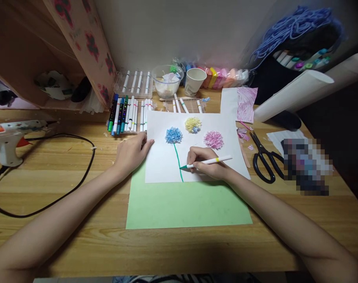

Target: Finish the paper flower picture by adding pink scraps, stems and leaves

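My right hand grips the green marker, tip on the green stem near the white sheet's lower edge; my left hand rests flat, fingers loose, on its left edge.

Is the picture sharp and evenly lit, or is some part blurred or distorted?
Head view: the white paper and the marker are sharp and well lit; the desk bows from wide-angle distortion; the right side falls dark; a patch beside the scissors is pixelated.
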### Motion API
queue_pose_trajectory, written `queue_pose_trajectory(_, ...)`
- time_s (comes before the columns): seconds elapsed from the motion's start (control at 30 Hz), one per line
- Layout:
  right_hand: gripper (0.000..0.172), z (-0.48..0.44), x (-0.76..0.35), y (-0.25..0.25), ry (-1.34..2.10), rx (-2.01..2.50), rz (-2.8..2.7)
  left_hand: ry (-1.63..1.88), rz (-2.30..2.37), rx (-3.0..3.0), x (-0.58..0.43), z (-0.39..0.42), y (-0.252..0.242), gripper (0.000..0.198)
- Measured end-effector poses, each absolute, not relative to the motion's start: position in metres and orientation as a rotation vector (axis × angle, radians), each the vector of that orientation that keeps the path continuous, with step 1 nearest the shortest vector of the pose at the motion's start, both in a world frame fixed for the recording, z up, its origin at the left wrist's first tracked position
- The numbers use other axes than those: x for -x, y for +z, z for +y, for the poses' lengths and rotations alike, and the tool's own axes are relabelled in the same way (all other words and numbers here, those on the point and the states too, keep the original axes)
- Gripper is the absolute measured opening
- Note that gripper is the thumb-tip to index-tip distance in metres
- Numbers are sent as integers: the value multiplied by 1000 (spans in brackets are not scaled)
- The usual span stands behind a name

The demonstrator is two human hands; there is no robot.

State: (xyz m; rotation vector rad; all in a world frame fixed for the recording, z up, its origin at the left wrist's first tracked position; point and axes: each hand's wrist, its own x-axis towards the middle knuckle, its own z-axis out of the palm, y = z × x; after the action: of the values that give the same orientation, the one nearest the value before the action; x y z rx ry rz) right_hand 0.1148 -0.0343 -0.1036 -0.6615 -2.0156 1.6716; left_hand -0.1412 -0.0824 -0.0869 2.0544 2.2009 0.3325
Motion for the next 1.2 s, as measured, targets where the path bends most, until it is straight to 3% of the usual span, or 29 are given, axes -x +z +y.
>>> queue_pose_trajectory(0.43,7,-34,-116,-104,1704,599,-2053,336,2207,-2050,141,-83,-87,28)
queue_pose_trajectory(0.73,6,-34,-106,-98,1486,898,-1893,321,2209,-2051,141,-83,-86,28)
queue_pose_trajectory(1.2,4,-33,-107,-99,1493,938,-1971,298,2210,-2051,142,-83,-86,28)
